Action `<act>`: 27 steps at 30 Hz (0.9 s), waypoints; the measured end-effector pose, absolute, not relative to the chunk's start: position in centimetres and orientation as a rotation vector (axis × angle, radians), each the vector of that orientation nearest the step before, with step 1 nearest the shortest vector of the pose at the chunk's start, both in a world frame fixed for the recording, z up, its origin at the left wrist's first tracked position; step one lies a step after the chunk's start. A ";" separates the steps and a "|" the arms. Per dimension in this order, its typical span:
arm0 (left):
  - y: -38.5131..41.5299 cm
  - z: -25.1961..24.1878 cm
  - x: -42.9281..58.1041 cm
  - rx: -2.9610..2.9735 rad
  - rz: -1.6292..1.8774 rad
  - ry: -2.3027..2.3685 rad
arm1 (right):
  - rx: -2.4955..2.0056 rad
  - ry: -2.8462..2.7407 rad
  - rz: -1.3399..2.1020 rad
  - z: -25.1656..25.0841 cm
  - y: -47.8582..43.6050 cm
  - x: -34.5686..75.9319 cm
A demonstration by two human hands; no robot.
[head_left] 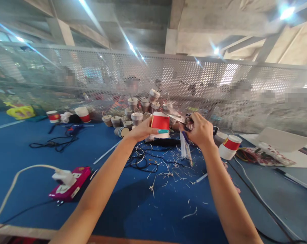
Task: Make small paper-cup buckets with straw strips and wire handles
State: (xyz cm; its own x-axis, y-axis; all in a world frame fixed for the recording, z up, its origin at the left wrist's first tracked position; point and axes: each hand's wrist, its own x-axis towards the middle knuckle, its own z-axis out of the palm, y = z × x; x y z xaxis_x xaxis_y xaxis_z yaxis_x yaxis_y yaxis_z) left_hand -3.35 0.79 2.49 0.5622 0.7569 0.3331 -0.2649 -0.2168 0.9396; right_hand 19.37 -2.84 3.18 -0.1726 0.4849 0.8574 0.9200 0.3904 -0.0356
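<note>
Red-and-white paper cup [160,122] in my grip, raised above the blue tabletop [118,213], in front of a heap of small handled buckets [137,118]; by my reading, those grey-and-white pieces are the finished share of the work, while this cup looks barely begun, its red band bare on the side facing me; whether any cut has been made I cannot tell. Similar paper cups wait at right [229,147] and at far left [53,116], apparently untouched; pale scraps [153,187] litter the table below, likely offcuts of trimming already done.

My left hand [142,130] is curled partly closed around the cup, teal-nailed thumb pressed along its near side, fingers mostly hidden behind; my right hand [201,129] is bent tightly around the handles of metal scissors [178,117], their blades pointing left across the cup's upper right edge; touching or just beside it, I cannot say. Translucent glue sticks [183,146] lie beneath my right hand.
</note>
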 end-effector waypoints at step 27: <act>1.3 2.0 -1.9 1.962 1.061 0.758 | -1.281 -1.704 0.350 2.1 -0.9 17.1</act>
